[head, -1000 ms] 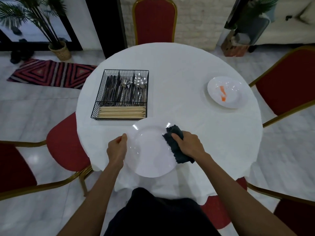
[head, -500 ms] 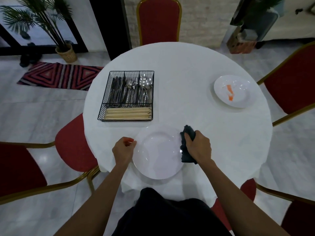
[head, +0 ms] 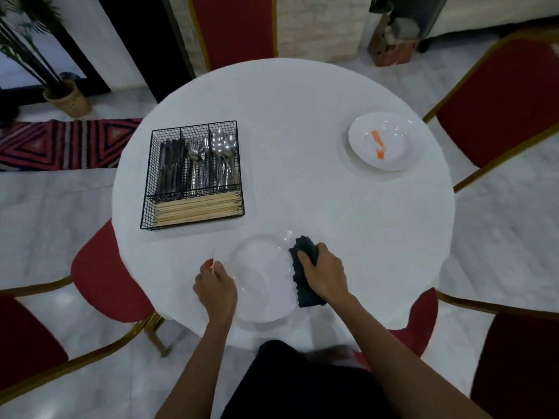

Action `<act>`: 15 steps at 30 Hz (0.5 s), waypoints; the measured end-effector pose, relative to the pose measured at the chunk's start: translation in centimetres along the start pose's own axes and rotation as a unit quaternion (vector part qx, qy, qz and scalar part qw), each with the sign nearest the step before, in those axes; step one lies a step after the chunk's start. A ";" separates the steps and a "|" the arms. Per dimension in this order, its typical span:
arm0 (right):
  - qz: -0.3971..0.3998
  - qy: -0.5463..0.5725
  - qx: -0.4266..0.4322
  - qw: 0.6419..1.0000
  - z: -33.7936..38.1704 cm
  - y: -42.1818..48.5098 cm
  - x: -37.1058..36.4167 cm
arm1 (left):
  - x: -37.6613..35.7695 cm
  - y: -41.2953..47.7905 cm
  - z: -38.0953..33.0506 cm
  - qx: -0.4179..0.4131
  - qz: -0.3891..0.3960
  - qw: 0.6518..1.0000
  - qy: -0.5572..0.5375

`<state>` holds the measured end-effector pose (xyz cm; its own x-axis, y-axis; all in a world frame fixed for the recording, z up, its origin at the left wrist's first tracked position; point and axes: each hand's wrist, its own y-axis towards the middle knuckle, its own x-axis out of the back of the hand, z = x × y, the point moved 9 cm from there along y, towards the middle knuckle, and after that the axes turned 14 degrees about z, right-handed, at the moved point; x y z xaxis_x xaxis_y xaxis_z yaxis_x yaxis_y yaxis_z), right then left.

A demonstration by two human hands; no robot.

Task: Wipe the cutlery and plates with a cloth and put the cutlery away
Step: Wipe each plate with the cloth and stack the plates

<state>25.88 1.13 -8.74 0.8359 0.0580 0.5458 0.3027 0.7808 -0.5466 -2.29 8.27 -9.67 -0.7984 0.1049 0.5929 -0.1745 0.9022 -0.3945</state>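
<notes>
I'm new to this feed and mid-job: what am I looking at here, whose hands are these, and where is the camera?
There is no machine here. These are a person's two bare hands, seen from one wide-angle camera worn on the head and looking down. On the round white-clothed table lie a near plate, a far plate with an orange smear, and a black wire basket holding knives, forks, spoons and chopsticks. The left hand holds the near plate's left rim. The right hand grips a dark cloth against its right edge.
</notes>
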 end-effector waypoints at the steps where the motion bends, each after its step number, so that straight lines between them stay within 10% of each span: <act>1: 0.003 0.023 0.001 1.000 -0.2 0.2 -0.2 | -0.7 0.0 0.0 -0.001 0.001 1.000 -0.017; 10: 0.045 0.128 0.016 0.991 -1.5 1.4 1.2 | -0.6 -0.1 -0.9 0.050 -0.054 0.995 0.060; 15: -0.003 0.242 0.014 0.970 -1.2 2.8 5.9 | -5.4 -1.2 -10.2 -0.110 -0.009 0.991 0.069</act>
<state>32.24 2.95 -7.82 0.9532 -0.2409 0.1829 0.3018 0.7967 -0.5237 8.09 10.93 -5.21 -0.7075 0.1307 0.6945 -0.0453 0.9723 -0.2291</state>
